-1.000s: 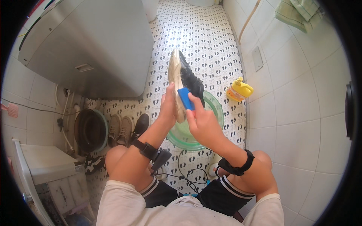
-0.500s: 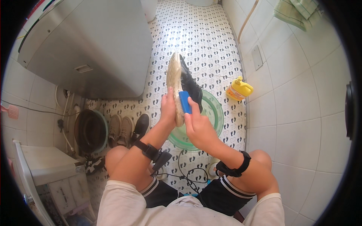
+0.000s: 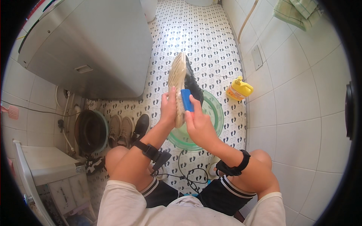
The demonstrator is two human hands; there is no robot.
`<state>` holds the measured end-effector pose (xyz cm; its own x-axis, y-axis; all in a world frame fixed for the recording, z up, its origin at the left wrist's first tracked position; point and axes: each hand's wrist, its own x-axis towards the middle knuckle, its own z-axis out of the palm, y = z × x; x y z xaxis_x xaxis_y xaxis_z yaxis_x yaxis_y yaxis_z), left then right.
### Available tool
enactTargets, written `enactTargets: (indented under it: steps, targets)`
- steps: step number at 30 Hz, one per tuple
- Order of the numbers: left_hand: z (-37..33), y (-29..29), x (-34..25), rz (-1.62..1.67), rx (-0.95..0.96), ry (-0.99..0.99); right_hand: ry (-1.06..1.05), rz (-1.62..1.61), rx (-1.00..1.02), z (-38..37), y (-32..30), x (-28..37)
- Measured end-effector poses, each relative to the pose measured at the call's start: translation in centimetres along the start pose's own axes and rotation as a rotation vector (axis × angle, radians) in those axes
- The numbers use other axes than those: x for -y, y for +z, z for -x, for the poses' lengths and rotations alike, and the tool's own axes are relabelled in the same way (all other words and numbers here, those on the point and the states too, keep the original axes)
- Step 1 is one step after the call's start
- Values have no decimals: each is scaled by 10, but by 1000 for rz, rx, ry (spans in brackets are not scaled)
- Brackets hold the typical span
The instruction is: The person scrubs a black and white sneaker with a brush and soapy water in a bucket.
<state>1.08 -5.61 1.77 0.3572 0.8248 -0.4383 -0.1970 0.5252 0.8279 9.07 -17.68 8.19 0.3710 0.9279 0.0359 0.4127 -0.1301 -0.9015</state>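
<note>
A black sneaker with a pale, yellowish sole is held on its side over a green basin, toe pointing away from me. My left hand grips it along the sole near the heel, fingers closed around it. In my right hand is a blue scrub brush, pinched between thumb and fingers. Its bristles press against the sole's side edge, close to my left fingertips. Part of the shoe's heel end is hidden by my hands and the brush.
A yellow jug stands right of the basin. To the left are grey-brown shoes, a dark shoe and a dark tilted tub. A large grey appliance fills the far left. Black cables lie between my feet.
The shoe has turned slightly, so more of its sole's tread faces up, and its toe has shifted right. The brush has moved a little along the sole's edge.
</note>
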Motion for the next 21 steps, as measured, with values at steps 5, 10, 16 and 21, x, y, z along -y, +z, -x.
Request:
enactTargets:
  steps: [5,10,16,21]
  targets:
    - [3,-1,10,-134,-29,24,-79,103,-92,-24,-12,-9]
    - [-4,-4,16,-183,-51,47,-40,110,-115,-24,-7,-9]
    - [-7,-10,11,-217,-16,49,-49,-12,-49,-1,-6,-8]
    - [3,2,16,-235,1,46,-48,162,-133,-26,-17,-18]
